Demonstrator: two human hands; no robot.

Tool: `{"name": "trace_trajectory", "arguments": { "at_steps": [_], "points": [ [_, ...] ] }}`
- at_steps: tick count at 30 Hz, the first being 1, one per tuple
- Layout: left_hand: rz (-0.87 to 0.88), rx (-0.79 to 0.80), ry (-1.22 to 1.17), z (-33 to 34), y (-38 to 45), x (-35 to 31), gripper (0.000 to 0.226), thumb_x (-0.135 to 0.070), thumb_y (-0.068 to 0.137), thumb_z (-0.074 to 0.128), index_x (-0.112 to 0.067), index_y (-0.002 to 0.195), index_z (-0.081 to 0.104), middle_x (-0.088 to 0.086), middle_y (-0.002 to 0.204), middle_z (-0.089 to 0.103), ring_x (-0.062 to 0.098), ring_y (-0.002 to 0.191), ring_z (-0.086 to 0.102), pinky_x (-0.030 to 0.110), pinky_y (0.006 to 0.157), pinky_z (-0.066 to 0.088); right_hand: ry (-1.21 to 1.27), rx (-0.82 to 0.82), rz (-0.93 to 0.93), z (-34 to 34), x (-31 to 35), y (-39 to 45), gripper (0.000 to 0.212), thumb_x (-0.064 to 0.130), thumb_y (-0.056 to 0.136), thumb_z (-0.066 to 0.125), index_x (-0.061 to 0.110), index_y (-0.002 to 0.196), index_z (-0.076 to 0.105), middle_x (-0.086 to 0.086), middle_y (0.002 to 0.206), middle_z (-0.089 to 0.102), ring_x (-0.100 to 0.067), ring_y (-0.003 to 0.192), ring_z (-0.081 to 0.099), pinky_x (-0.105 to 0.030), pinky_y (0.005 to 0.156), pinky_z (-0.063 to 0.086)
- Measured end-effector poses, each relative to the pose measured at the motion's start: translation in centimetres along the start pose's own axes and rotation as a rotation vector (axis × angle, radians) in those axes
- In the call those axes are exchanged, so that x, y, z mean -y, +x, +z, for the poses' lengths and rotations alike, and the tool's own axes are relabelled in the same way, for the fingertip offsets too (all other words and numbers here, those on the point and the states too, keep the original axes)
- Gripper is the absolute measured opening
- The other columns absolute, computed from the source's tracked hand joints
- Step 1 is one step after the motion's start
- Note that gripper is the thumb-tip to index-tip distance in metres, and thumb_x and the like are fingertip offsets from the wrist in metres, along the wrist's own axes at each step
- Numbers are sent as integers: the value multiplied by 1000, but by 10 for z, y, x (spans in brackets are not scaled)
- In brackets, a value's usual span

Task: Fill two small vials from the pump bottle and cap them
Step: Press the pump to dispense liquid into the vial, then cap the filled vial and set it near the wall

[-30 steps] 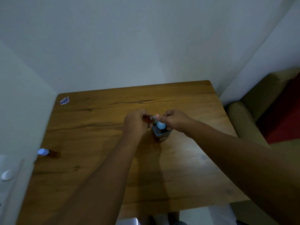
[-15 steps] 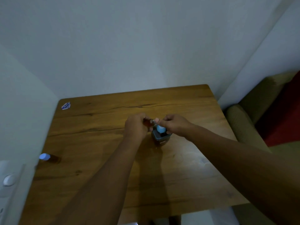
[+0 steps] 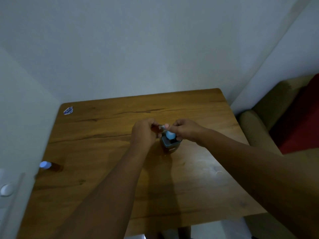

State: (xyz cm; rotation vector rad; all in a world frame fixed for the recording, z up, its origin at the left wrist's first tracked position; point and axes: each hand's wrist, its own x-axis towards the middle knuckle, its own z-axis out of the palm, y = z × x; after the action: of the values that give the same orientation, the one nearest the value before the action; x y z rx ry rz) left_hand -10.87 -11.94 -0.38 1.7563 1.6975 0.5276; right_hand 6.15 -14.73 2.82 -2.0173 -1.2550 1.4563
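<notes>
The fingers (image 3: 151, 121) of the left hand (image 3: 144, 133) are curled round a small glass vial of amber liquid (image 3: 156, 129), which lies nearly level with its silvery neck pointing toward the other hand. The right hand (image 3: 185, 131) has its thumb and fingertips pinched together at that neck; what exactly they pinch is too small to tell. A light blue rounded cap (image 3: 170, 134) shows just under the right hand's fingers, above the pump bottle, though whether the hand holds it or it belongs to the bottle cannot be told. The dark, square-shouldered pump bottle with a grey-blue collar (image 3: 170, 144) stands upright on the table, directly below both hands and near the table's middle.

In this head view, the brown wood-grain table (image 3: 107, 152) fills the lower part. A second small amber vial with a pale blue cap (image 3: 49, 165) lies on its side near the left edge, well apart from the hands. A small blue and white sticker (image 3: 68, 110) sits at the far left corner. An olive-green upholstered armchair (image 3: 259, 121) stands beside the table on the right, with a red cushion (image 3: 300, 121) on it.
</notes>
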Motion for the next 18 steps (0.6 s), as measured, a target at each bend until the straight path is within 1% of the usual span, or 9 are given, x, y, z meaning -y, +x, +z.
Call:
{"name": "trace_trajectory", "arguments": {
  "at_steps": [1,4,6,8,10,12,14,16,18],
  "points": [
    [-1,-5,5,0,0,1,31,-18,67,89,-32,90,74,-9,90,71,15,87,65,41,76,58,7,5,2,1,-1,0,49,54,92,68,11,114,66,-11,118,67,-17,93,64,-28,78,55],
    [14,-10,1,3,2,6,31,-18,66,89,-33,88,73,-10,88,71,14,85,65,40,76,58,-33,-46,-16,6,-3,4,46,56,93,66,13,110,66,-8,112,68,-14,85,63,-22,63,48],
    [31,-17,-13,3,3,6,30,-16,68,88,-32,87,73,-11,85,71,11,82,66,38,75,59,-51,-80,-26,8,-3,5,48,57,93,65,13,113,67,-8,111,69,-14,83,65,-23,62,47],
    [56,-20,-5,0,2,4,30,-16,67,88,-31,88,74,-10,86,71,11,83,66,37,75,58,-58,-90,-28,9,-3,4,55,59,93,64,12,121,66,-9,119,68,-19,94,67,-27,70,53],
    [78,-11,10,-1,1,2,30,-16,66,89,-29,89,74,-7,89,72,14,85,66,37,76,57,-91,-99,-30,10,-4,1,65,63,92,61,11,133,62,-10,130,65,-24,112,65,-37,89,58],
    [75,1,3,-3,0,2,29,-15,67,88,-29,89,74,-6,89,72,15,86,66,39,77,57,-121,-104,-45,11,-4,-4,71,65,93,58,10,137,60,-12,136,63,-27,120,63,-45,101,55],
    [85,11,-13,-4,0,4,28,-15,68,88,-27,90,74,-6,88,73,15,86,67,37,76,57,-123,-105,-71,11,-4,-9,73,68,93,54,10,137,61,-12,136,64,-26,119,63,-46,102,55],
    [90,17,-56,-4,1,8,31,-12,65,89,-23,90,75,-6,88,73,15,85,68,29,72,55,-171,-127,-113,11,-1,-18,78,71,92,53,12,143,57,-11,139,62,-26,122,62,-41,101,54],
    [64,18,-107,-5,1,16,33,-8,62,90,-21,89,75,-5,86,73,16,84,69,24,68,52,-342,-254,-244,16,-1,-28,75,66,92,58,15,147,52,-8,141,60,-23,124,59,-35,97,51]
  ]
}}
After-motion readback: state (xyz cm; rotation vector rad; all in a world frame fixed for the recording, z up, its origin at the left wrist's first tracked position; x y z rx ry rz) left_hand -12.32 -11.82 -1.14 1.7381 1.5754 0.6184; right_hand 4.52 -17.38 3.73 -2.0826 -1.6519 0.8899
